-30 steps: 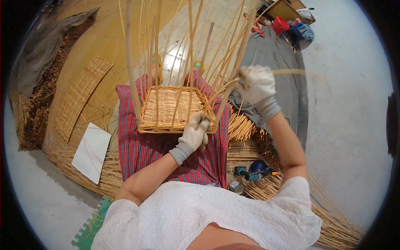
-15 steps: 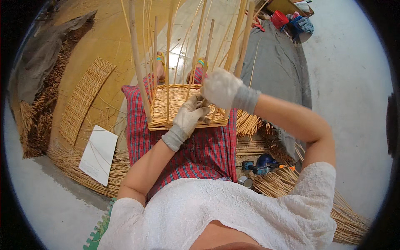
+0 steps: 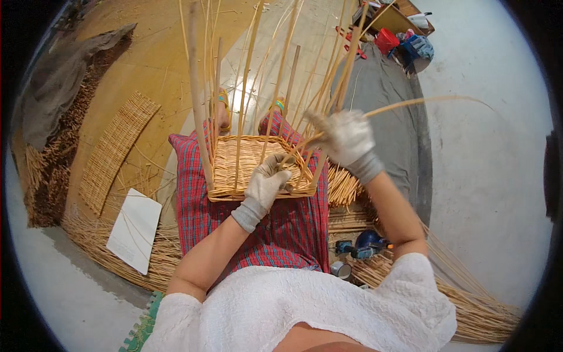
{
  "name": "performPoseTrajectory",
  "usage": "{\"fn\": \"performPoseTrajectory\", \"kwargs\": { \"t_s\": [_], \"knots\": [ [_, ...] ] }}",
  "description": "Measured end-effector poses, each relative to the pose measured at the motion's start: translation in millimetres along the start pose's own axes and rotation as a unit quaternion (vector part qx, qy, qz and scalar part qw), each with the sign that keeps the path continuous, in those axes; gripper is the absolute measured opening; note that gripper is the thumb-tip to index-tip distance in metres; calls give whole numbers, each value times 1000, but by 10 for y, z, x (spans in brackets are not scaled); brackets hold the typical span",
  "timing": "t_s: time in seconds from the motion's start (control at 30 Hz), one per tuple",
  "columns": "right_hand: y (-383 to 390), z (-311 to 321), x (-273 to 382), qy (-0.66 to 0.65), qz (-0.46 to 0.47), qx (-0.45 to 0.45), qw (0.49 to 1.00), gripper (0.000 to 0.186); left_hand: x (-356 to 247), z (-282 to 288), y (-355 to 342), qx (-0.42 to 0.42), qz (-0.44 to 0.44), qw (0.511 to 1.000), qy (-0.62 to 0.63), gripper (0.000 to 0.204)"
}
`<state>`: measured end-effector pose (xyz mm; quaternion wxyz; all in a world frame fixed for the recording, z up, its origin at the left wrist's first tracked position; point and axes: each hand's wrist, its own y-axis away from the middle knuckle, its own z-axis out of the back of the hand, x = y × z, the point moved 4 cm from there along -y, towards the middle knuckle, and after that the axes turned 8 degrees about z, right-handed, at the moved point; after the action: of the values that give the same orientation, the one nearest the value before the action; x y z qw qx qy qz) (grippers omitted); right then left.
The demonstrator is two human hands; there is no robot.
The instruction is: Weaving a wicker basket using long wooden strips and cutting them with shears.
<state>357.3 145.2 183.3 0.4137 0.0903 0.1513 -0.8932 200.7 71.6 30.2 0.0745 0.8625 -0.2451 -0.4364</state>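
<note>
A small woven wicker basket (image 3: 225,192) with tall upright stakes (image 3: 241,100) rests on my lap. My left hand (image 3: 267,183), in a pale work glove, is closed on the near right part of the basket, fingers pinching around the base of a strand. Up and to the right, my gloved right hand (image 3: 347,138) is somewhat blurred and grips a wicker strand (image 3: 425,101). One stretch of that strand runs down toward my left fingers; its loose end arcs out to the right. What lies under my left fingertips is partly hidden.
Bundles of cane (image 3: 463,293) lie on the floor at right. A blue power drill (image 3: 363,252) and a tin (image 3: 340,270) sit by my right leg. At left are a woven panel (image 3: 120,149) and a white board (image 3: 135,232). Grey cloth (image 3: 387,88) covers a pile.
My right hand has swung outward to the right and lower against my body, drawing the strand so its end arcs rightward. My left hand stays at the basket. The view has shifted slightly.
</note>
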Motion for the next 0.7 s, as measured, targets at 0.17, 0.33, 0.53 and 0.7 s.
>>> {"fn": "performPoseTrajectory", "kwargs": {
  "t_s": [0.17,0.33,0.53,0.7],
  "knots": [
    [263,-52,-359,-3,-246,-14,969,75,91,90,-69,1,11,999,32,28],
    [158,109,-235,-37,-288,-94,952,64,-215,-137,366,-44,-77,932,-352,57],
    [-467,420,435,-66,92,-173,978,43,-406,27,369,-93,-186,920,-333,65],
    [-935,-121,795,134,218,236,937,26,-325,320,251,44,-25,998,-31,24]
  ]
}}
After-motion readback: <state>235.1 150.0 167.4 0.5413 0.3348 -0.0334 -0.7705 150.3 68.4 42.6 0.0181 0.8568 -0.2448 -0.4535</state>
